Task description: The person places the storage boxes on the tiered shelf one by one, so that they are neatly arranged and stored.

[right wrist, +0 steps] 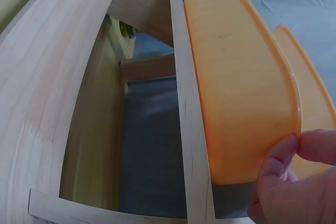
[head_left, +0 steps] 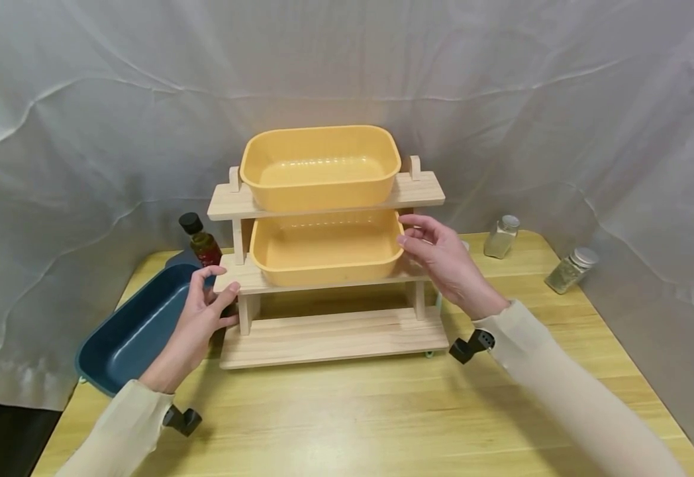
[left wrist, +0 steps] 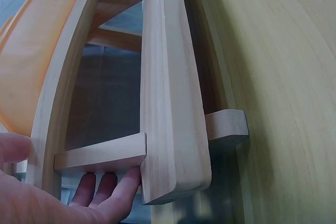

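Note:
A three-tier wooden rack [head_left: 335,338] stands in the middle, carrying one yellow bin [head_left: 323,192] on its top tier and another yellow bin [head_left: 329,271] on its middle tier. My left hand [head_left: 200,318] grips the left end of the middle tier. In the left wrist view, its thumb lies over the board and its fingers [left wrist: 107,198] reach underneath, against the upright. My right hand [head_left: 445,262] pinches the right end of the middle-tier bin near its rim, as the thumb and fingers [right wrist: 278,161] in the right wrist view show.
Left of the rack lies a dark blue basin [head_left: 138,331], with a black-capped bottle [head_left: 202,242] behind it. Two glass jars with metal lids, one nearer the back [head_left: 501,237] and one farther right [head_left: 570,270], are on the wooden table [head_left: 371,417]. Grey curtain [head_left: 323,59] hangs around.

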Tool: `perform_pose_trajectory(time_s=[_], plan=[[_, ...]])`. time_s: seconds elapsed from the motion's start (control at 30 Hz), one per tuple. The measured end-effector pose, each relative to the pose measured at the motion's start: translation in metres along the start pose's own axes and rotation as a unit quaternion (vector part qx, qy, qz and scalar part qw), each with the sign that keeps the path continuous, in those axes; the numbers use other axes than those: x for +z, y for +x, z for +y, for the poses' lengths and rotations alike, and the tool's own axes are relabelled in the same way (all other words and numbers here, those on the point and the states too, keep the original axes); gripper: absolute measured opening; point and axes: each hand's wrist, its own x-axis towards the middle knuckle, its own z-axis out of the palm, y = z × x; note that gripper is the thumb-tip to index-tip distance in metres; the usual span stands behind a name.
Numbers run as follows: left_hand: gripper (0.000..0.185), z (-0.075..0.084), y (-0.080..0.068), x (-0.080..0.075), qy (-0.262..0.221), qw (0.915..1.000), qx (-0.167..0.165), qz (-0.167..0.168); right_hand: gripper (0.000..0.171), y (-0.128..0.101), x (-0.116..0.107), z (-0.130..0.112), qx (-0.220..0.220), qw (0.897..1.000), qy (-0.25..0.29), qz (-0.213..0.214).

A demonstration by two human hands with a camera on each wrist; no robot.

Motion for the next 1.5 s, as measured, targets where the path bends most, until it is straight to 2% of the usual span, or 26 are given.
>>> perform_pose_trajectory(time_s=[0.33,0.57,0.8,0.97,1.07,1.33,1.5], plan=[[0.058,0.000,-0.001,0.000,0.001,1.0000,0.000,0.001,0.047,-0.002,-0.001,0.001,0.002,1.000,0.003,0.001],[0.057,0.001,-0.001,0.000,0.001,1.0000,-0.005,0.003,0.045,-0.007,-0.009,0.006,-0.002,1.000,0.010,0.027],[0.055,0.002,0.000,-0.001,0.001,1.0000,-0.007,0.004,0.038,-0.016,-0.023,0.008,-0.031,0.998,-0.020,0.044],[0.052,0.003,-0.001,-0.002,-0.002,1.0000,-0.006,0.004,0.027,-0.020,-0.032,0.008,-0.049,0.997,-0.025,0.057],[0.050,0.002,-0.001,-0.002,-0.004,1.0000,-0.006,0.003,0.027,-0.021,-0.038,0.010,-0.055,0.996,-0.029,0.059],[0.049,0.002,-0.001,-0.001,-0.009,0.9999,-0.005,0.005,0.028,-0.025,-0.051,0.021,-0.039,0.994,-0.073,0.068],[0.049,0.003,-0.002,-0.001,-0.019,0.9997,-0.010,0.009,0.036,-0.026,-0.055,0.031,-0.028,0.992,-0.100,0.071]])
